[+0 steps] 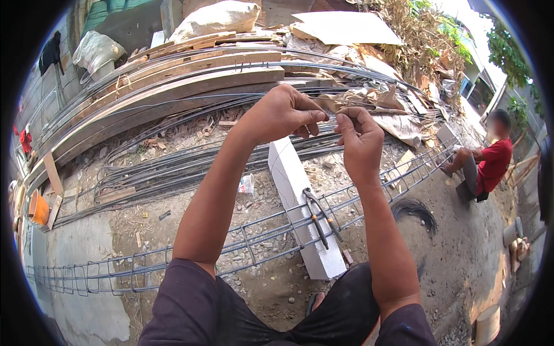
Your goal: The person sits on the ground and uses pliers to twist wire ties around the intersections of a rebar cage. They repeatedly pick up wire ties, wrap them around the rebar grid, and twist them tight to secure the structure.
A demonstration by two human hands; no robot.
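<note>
Both my hands are raised in front of me, close together, above the far end of a white block [287,173]. Thumb and fingers of my left hand [288,115] are pinched on a thin dark wire, only faintly visible. Facing it, my right hand [360,135] is also closed in a pinch, at the wire's other side. Below them a long rebar cage [248,245] of bars and square stirrups lies across the block. A pair of pincers [316,219] with dark handles rests on the cage over the block, touched by neither hand.
A coil of black wire [416,214] lies on the dirt to the right. Beyond the cage are bundled steel bars [173,167], timber planks [202,86] and scrap. An orange bucket [39,207] stands far left. A co-worker in a red shirt [497,164] sits by the cage's right end.
</note>
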